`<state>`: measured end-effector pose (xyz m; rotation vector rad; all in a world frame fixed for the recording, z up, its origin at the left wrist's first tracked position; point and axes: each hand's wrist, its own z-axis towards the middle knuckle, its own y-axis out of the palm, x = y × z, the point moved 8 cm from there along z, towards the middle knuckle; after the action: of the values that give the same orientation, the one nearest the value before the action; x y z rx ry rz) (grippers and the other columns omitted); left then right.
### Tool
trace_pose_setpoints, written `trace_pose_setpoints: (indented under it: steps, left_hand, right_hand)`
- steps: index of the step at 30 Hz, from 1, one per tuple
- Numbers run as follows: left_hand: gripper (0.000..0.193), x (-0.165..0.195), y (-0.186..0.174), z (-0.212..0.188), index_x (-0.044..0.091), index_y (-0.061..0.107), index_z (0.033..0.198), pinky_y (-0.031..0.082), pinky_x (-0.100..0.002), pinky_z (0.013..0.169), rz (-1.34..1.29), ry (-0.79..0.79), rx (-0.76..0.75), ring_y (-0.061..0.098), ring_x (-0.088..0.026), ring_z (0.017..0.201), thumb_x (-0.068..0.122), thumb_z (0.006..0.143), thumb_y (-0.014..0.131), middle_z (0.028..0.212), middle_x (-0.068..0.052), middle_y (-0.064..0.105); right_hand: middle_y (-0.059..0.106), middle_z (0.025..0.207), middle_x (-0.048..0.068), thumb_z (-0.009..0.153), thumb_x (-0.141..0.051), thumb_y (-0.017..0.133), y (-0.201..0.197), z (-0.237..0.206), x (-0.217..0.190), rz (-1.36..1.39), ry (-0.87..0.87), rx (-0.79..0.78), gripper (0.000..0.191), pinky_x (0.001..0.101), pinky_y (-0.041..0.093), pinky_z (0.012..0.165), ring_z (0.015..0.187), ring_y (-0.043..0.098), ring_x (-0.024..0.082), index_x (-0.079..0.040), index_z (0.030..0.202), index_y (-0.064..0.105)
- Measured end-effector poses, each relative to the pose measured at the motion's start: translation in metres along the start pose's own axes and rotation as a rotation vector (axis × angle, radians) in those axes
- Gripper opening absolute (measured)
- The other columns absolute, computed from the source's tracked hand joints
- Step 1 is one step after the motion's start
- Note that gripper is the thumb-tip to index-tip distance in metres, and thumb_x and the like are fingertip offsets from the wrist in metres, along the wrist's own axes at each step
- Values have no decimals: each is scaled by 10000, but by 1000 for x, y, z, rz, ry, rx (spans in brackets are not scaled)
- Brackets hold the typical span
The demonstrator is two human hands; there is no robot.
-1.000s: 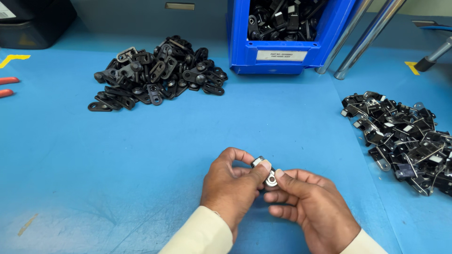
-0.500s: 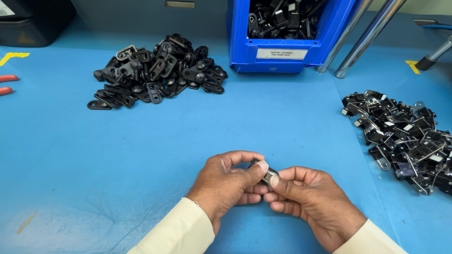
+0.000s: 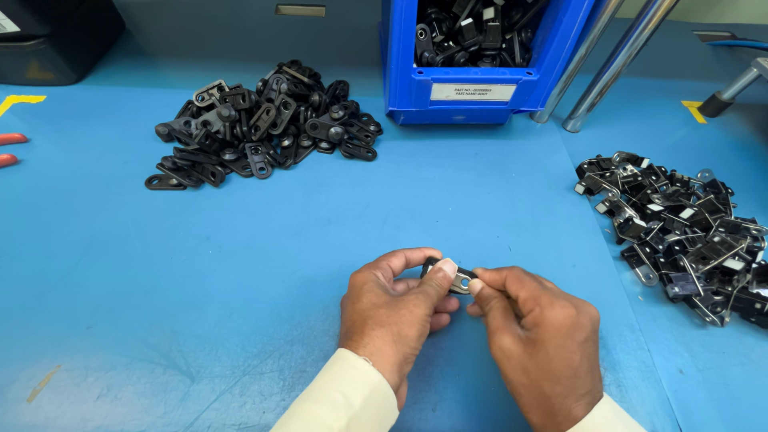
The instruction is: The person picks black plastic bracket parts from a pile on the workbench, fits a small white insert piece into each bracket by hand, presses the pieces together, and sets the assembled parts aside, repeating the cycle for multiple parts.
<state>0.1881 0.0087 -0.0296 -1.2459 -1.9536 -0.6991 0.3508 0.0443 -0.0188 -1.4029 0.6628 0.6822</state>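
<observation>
I pinch a small metal bracket [image 3: 456,279] between my left hand [image 3: 392,316] and right hand [image 3: 536,340], low over the blue table [image 3: 240,264]; a black part behind it seems attached, though it's mostly hidden.

Bright even overhead light, soft shadows, sharp.

Small flat metal bracket [image 3: 458,279], dull grey with a bright spot around its hole. Heap of matt black metal link plates [image 3: 264,124]. Heap of black and bare-silver metal clips [image 3: 680,228], glinting. Glossy blue plastic bin [image 3: 480,84]. Smooth matt blue bench mat [image 3: 200,272]. Polished steel tubes [image 3: 608,60].
</observation>
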Motion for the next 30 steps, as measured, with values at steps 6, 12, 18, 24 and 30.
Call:
trace_pose_setpoints:
  steps: [6, 12, 18, 24, 30]
  left_hand:
    - [302, -12, 1, 0, 83, 719, 1127, 607, -286, 738, -194, -157, -47, 714, -134, 801, 288, 906, 746, 900, -61, 754]
    - [290, -16, 6, -1, 102, 715, 1106, 576, -275, 733, -190, -206, -88, 696, -120, 770, 303, 902, 761, 862, -42, 753]
    - [283, -9, 8, -1, 80, 731, 1104, 557, -269, 683, -202, -68, 0, 653, -118, 693, 218, 865, 793, 783, -63, 727]
    - [273, -1, 7, -4, 101, 728, 1096, 569, -253, 700, -115, -11, 23, 673, -100, 714, 201, 849, 788, 783, -41, 735]
    - [315, -2, 8, 1, 109, 707, 1137, 547, -278, 703, -126, -55, -30, 677, -121, 753, 221, 858, 799, 828, -58, 736]
  right_hand:
    - [803, 833, 74, 836, -133, 767, 11, -4, 30, 437, 295, -148, 263, 316, 633, 630, 738, 771, 173, -41, 1082, 770]
    - [757, 852, 104, 934, -166, 700, 31, -7, 45, 684, 585, -267, 189, 322, 562, 641, 756, 703, 177, 10, 999, 723]
    - [748, 843, 124, 921, -150, 694, 33, -6, 39, 744, 666, -184, 196, 286, 580, 678, 741, 696, 173, 36, 979, 719]
    - [721, 910, 54, 963, -200, 654, 34, -15, 31, 823, 846, -276, 211, 283, 550, 686, 816, 673, 133, -24, 1059, 719]
    - [742, 1064, 100, 969, -112, 632, 26, -14, 28, 804, 755, -341, 294, 341, 589, 753, 953, 707, 176, -27, 1246, 679]
